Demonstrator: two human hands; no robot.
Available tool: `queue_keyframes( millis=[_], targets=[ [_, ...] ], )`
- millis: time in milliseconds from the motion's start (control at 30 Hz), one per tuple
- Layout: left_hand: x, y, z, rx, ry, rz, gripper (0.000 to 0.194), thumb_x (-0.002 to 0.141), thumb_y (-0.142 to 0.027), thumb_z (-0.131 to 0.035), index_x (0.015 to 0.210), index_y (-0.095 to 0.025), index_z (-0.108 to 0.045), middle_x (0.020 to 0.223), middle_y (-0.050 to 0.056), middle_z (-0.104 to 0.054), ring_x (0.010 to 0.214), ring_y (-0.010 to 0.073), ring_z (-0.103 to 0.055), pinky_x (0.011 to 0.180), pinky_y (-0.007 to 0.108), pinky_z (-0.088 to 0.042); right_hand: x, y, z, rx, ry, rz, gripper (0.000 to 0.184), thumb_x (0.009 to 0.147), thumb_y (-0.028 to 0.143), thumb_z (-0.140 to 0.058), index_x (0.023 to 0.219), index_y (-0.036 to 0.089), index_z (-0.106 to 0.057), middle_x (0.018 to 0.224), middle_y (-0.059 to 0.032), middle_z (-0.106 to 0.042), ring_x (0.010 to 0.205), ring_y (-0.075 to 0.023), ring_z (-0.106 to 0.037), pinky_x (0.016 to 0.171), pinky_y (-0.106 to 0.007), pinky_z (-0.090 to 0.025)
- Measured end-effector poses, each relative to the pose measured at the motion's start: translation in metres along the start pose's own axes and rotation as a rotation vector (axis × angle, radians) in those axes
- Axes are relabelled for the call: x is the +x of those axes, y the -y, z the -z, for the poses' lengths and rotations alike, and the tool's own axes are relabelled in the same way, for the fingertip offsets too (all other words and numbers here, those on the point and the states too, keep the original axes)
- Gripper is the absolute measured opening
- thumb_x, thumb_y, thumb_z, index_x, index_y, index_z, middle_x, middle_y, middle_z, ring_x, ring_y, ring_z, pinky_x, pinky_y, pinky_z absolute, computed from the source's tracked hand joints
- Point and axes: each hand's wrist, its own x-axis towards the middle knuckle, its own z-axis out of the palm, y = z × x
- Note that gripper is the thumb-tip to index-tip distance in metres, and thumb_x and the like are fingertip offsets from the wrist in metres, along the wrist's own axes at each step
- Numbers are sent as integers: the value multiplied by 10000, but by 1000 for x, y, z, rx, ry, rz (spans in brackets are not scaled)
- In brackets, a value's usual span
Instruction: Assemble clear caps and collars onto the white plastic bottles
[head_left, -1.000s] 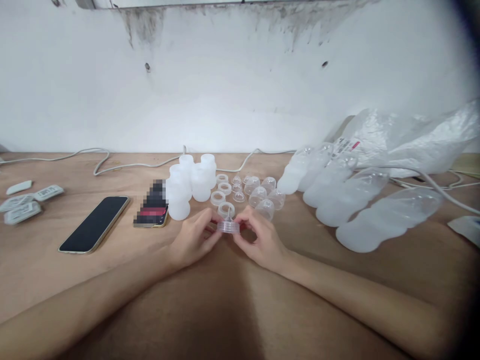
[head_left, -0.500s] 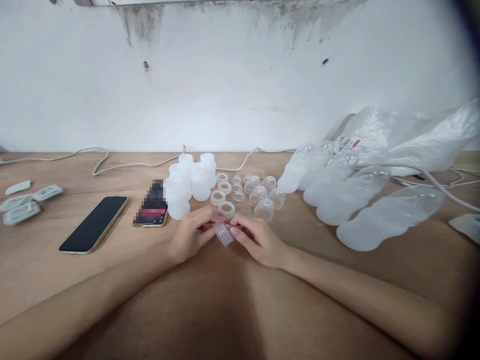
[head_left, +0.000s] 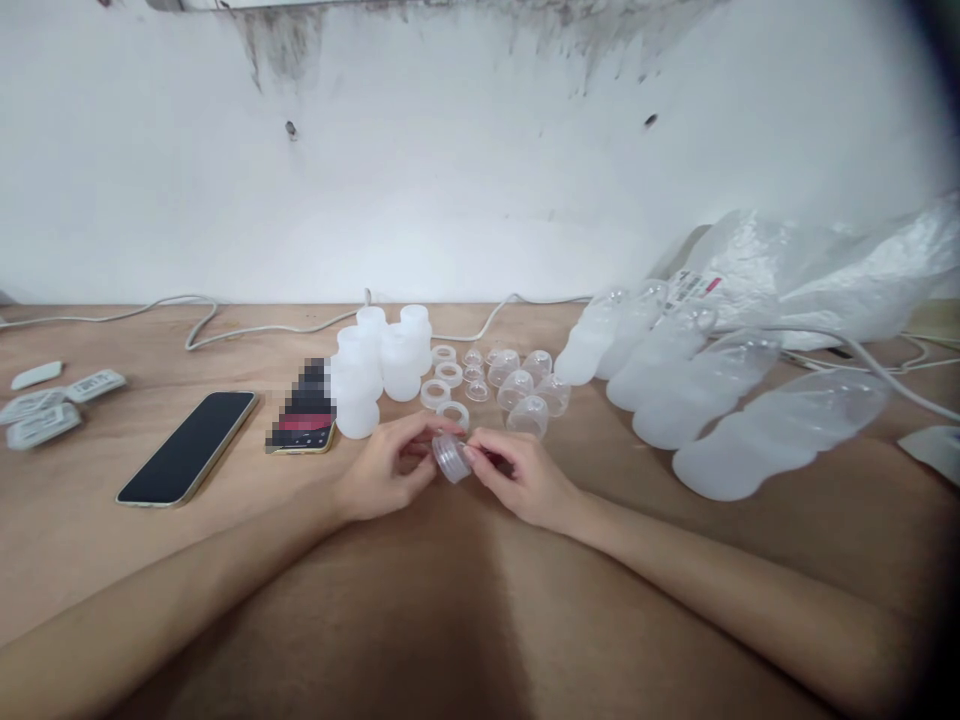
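Observation:
A clear ridged bottle collar [head_left: 451,459] is held tilted just above the table, between my two hands. My left hand [head_left: 390,465] is closed, its thumb and fingertips gripping the collar's left side and upper edge. From the right, my right hand [head_left: 525,475] pinches at the collar's nipple side. Its fingertips cover the nipple, so the tip cannot be seen. Just behind the hands lies the nearest loose collar ring [head_left: 453,415], in a column of several. Beside that column are small clear nipples [head_left: 476,391] and larger clear dome caps [head_left: 527,416].
White open bottles [head_left: 357,400] stand behind my left hand. Two phones [head_left: 187,448] and several small labelled packs [head_left: 43,426] lie on the left. Capped bottles [head_left: 731,465] lie at the right, before a plastic bag [head_left: 832,280]. A white cable [head_left: 277,329] runs along the wall.
The collar has tipped from level to slanted, its nipple side turned towards my right hand. My right fingers have moved from the collar's side to the nipple. The parts on the table stay put.

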Motion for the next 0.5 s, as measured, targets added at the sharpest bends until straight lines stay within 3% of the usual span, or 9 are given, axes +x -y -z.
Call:
queue_keyframes(
  millis=[167,500],
  targets=[
    [0,-6,-1,23,69,-37,386,769,-190,-551,1135,-169,-431,1101,96,-543,994,190,-542,877,341,-453,0,1,0,-6,-14,-36,268,854,245,-383,594,177,-396,532,34,-414,483,-80,-373,465,-204,-294],
    [-1,-1,0,136,68,-2,318,777,-256,-579,1054,-155,-459,1002,77,-582,917,175,-572,794,296,-476,1,2,3,18,9,-92,273,843,214,-388,577,169,-428,493,36,-459,456,-73,-414,444,-188,-311]
  ],
)
